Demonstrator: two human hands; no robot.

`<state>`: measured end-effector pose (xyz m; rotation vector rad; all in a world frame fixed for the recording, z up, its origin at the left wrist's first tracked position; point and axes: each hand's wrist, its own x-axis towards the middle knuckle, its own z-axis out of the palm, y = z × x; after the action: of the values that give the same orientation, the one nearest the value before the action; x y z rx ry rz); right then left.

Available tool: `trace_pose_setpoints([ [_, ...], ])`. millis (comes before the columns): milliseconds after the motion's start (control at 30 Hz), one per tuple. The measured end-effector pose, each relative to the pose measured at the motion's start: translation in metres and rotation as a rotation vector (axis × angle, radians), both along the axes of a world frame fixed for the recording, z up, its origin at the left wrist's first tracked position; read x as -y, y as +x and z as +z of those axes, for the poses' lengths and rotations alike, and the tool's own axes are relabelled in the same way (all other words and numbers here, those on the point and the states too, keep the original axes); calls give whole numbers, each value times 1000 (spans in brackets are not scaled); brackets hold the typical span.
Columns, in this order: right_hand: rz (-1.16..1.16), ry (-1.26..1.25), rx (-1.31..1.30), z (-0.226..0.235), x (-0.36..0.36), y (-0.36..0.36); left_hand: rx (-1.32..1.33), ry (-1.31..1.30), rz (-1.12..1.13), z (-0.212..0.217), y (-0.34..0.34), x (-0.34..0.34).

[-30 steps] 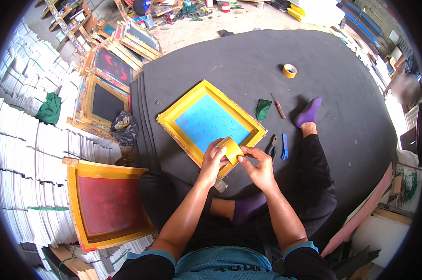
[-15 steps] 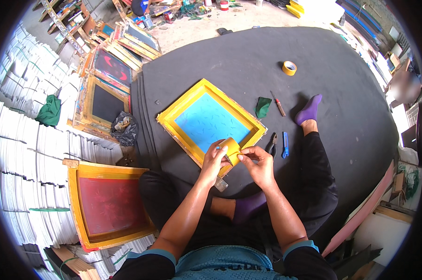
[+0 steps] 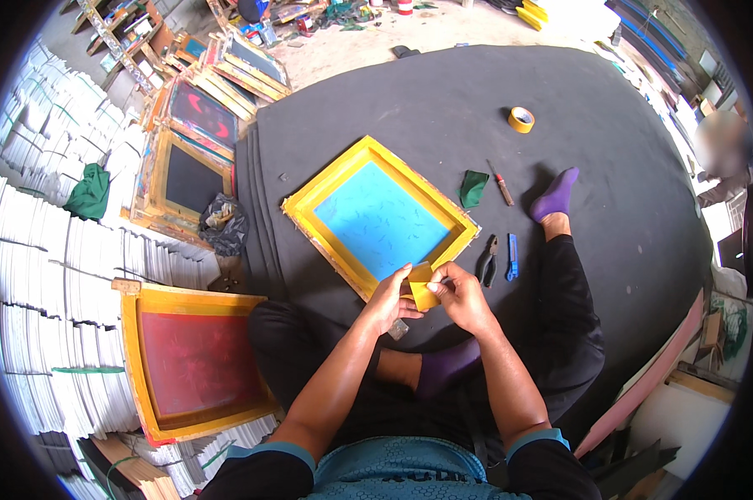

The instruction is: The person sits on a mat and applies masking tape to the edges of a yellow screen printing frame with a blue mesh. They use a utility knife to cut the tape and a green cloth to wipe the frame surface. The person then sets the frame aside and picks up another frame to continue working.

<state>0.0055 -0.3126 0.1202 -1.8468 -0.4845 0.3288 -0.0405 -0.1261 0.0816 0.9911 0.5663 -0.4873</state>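
Observation:
Above the near corner of a yellow-framed printing screen (image 3: pixel 422 182) with blue mesh, my two hands hold a piece of yellow tape (image 3: pixel 424 297). My left hand (image 3: pixel 385 303) wraps its fingers round the left side of the tape. My right hand (image 3: pixel 463 298) pinches the right end between thumb and fingers. Whether the tape is still a roll, I cannot tell. A small greyish block (image 3: pixel 399 330) shows just below my left hand. Right of the screen lie black pliers (image 3: pixel 488 262), a blue utility knife (image 3: pixel 512 258), a screwdriver (image 3: pixel 501 185) and a green cloth (image 3: pixel 474 189).
Farther off on the black mat (image 3: pixel 376 100) is a yellow tape roll (image 3: pixel 521 120). A red-mesh screen (image 3: pixel 193 360) leans at the left, near stacked white sheets (image 3: pixel 27 250) and a black plastic bag (image 3: pixel 223 225). More screens (image 3: pixel 195 173) stand behind. Another person (image 3: pixel 725 179) is at far right.
My right hand has drawn slightly inward and down, and the tape has turned so a flat yellow face shows between the hands. The view has shifted slightly.

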Motion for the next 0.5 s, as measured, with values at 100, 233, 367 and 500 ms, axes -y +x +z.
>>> trace_pose_setpoints([
  [100,6,-65,-11,2,-2,2,370,427,79,-19,-8,-9],
  [233,41,-176,-42,7,1,3,787,867,-174,20,-10,-14],
  [367,84,-239,-17,1,-5,1,720,939,-237,20,-11,-9],
  [500,118,-262,-27,5,-6,0,615,894,-275,15,-14,-7],
])
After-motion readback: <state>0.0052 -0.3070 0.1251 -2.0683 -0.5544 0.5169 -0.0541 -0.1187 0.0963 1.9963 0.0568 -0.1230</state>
